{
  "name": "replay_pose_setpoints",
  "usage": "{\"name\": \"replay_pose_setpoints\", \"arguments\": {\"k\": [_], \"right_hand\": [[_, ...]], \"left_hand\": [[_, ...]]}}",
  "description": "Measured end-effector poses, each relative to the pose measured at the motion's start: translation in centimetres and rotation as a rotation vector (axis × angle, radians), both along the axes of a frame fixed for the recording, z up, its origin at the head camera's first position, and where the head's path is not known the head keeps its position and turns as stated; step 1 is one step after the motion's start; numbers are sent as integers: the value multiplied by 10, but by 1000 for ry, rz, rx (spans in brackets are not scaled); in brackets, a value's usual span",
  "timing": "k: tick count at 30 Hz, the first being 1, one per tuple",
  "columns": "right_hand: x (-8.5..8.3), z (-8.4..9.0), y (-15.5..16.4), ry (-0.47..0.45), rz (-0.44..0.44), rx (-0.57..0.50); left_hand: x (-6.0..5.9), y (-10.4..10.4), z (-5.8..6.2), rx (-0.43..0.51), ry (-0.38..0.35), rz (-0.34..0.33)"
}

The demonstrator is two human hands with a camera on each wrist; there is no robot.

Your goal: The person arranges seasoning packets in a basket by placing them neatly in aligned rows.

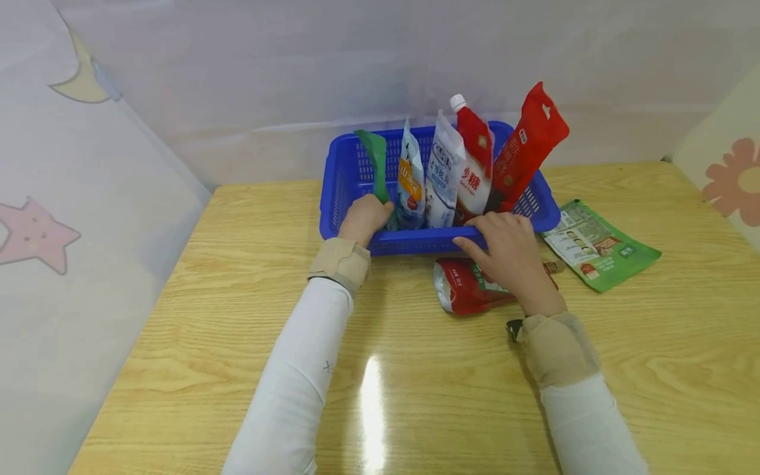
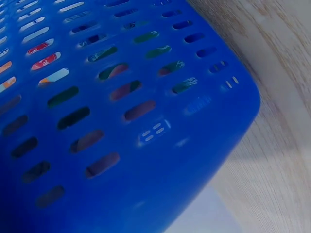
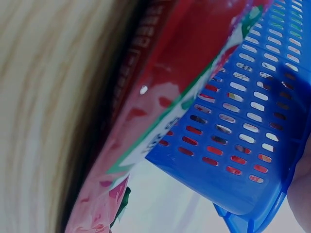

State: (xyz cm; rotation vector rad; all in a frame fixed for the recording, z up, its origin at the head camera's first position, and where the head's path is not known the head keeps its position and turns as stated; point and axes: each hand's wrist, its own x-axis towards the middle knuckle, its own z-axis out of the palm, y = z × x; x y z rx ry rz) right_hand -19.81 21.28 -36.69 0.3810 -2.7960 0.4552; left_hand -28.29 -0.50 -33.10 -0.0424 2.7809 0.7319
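**Green pouch held in basket**

A green pouch (image 1: 375, 161) is gripped by the left hand (image 1: 365, 219) inside the blue basket (image 1: 344, 191), upright at its left end beside four other pouches. The basket's near rim is touched by the relaxed right hand (image 1: 505, 254), above a red pouch (image 1: 466, 290) lying on the table (image 1: 237, 297).

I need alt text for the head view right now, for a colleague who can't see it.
Two hands reach to a blue basket on a wooden table: the left hand grips a green packet inside it, and the right hand rests on the front rim. Four more pouches stand in the basket; a red pouch and a green pouch lie outside.
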Motion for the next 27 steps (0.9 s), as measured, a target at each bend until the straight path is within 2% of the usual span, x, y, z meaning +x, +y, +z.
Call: {"name": "replay_pose_setpoints", "arguments": {"k": [7,12,18,21,23,27], "right_hand": [[1,1,1,-23,-4,2],[0,1,1,-11,-2,1],[0,-1,0,4,5,5],[0,-1,-1,13,5,4],[0,-1,0,14,2,4],[-1,-1,0,1,-1,7]], "left_hand": [[1,-1,2,24,-28,-31],[2,-1,3,15,-3,-35],[6,2,1,-38,69,40],[7,3,2,-58,77,68],[5,4,1,-57,65,55],[1,2,-1,-71,12,-33]]}}
